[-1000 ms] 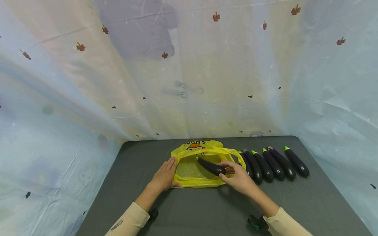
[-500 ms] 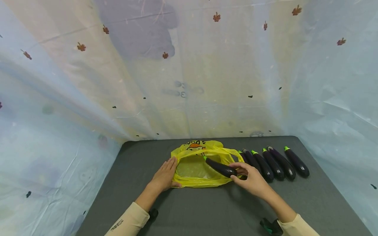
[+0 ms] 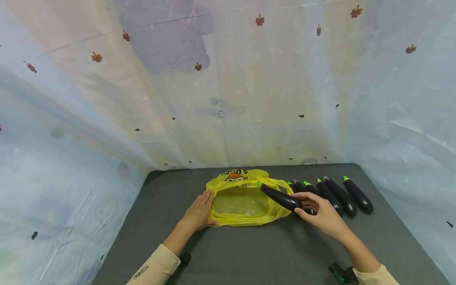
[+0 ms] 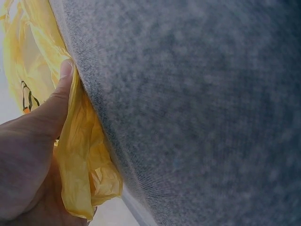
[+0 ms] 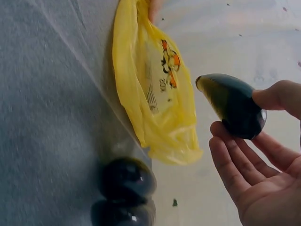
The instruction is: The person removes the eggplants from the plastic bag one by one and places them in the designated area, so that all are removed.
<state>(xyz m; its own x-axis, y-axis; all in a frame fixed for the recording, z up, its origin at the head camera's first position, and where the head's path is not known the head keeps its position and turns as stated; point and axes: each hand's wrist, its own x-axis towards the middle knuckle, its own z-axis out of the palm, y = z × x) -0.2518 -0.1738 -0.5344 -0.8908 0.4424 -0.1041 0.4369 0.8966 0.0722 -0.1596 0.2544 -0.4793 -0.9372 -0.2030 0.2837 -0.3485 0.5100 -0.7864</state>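
Observation:
My right hand point(image 3: 320, 215) pinches a dark purple eggplant point(image 3: 279, 196) by its rounded end between thumb and fingertips. Its green stem points up and left, overlapping the right side of a yellow plastic bag point(image 3: 246, 220) in the head view. In the right wrist view the held eggplant point(image 5: 235, 106) shows end-on, raised beside the bag point(image 5: 126, 70). The bag's mouth gapes toward me. At its left end rests my left hand point(image 3: 197, 213), fingers straight along the side. Its thumb point(image 4: 56, 96) lies stretched against the yellow plastic in the left wrist view.
Several eggplants point(image 3: 339, 196) lie side by side on the grey tabletop point(image 3: 249, 253), right of the bag, one point(image 3: 358, 196) set a little apart. My right hand partly covers the nearer ones. A pale plastic curtain point(image 3: 228, 99) rises behind the table.
My right hand has moved right with the eggplant, from over the bag's mouth to its right edge, in front of the row of eggplants. My left hand and the bag have hardly moved.

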